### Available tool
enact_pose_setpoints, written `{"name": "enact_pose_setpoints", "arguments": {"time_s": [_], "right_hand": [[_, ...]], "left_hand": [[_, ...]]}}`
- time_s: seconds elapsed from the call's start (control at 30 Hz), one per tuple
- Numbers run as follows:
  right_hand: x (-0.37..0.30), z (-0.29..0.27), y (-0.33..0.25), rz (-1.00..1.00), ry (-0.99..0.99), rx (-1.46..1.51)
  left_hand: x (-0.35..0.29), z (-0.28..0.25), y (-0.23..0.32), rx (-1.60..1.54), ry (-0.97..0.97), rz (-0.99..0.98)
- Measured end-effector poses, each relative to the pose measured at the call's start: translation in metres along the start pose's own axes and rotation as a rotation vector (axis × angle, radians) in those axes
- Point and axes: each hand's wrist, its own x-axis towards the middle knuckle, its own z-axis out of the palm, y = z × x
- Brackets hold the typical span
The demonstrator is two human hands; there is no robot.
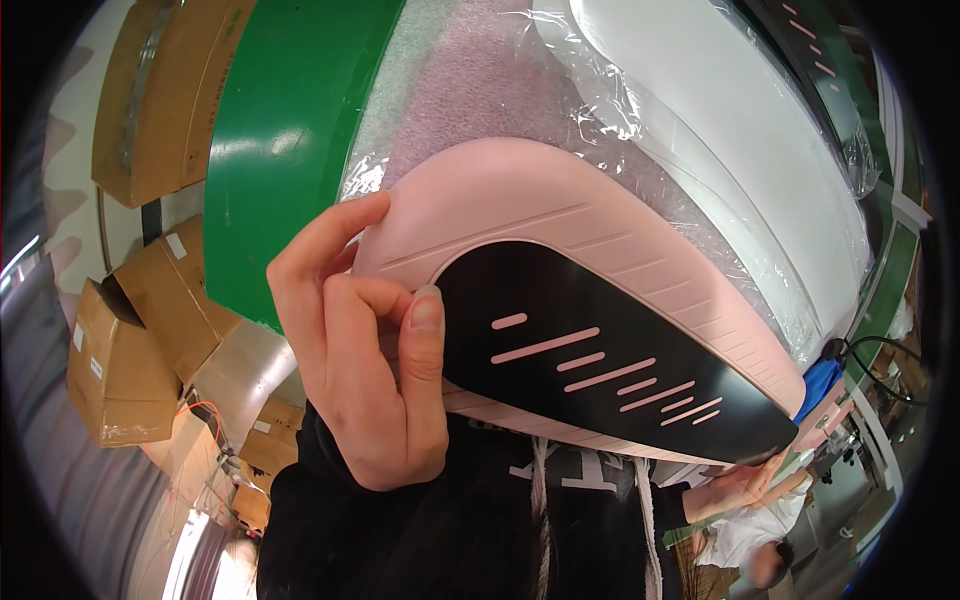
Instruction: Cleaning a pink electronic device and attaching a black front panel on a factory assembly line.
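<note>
A long pink plastic shell point(500, 185) with a glossy black inlay panel point(590, 310) is held up in front of my body. Pink slanted slots cross the panel, and grooves run along the shell. At the shell's wide left end is my left hand point(365, 350). Its thumb and a curled finger are pinched together at the panel's left edge, while another fingertip rests on the shell's upper rim. Whatever lies in the pinch is too small to make out. My right hand point(740, 487) grips the narrow right end from below, partly hidden by the shell.
Foam sheet point(470, 70) and white shells in clear wrap point(700, 120) lie beyond, beside a green surface point(290, 130). Cardboard boxes point(120, 370) stand at left. Near the shell's narrow end are a blue object point(820, 385) and a black cable point(885, 340). Another person point(755, 540) is at lower right.
</note>
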Motion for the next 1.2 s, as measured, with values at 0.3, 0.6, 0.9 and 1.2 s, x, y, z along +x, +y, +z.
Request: {"name": "enact_pose_setpoints", "arguments": {"time_s": [0.3,0.6,0.9,1.2], "right_hand": [[-0.004,0.013,-0.007,-0.184,-0.037,-0.013],[-0.008,0.025,-0.019,-0.031,0.045,0.012],[-0.013,0.036,-0.023,-0.069,0.116,-0.088],[-0.009,0.026,-0.015,-0.059,0.104,-0.036]], "left_hand": [[0.0,0.001,-0.001,0.007,-0.001,0.006],[0.0,0.002,-0.001,0.008,0.004,0.0],[0.002,-0.001,-0.003,0.029,-0.019,0.013],[0.001,0.001,-0.001,0.029,0.013,0.037]]}}
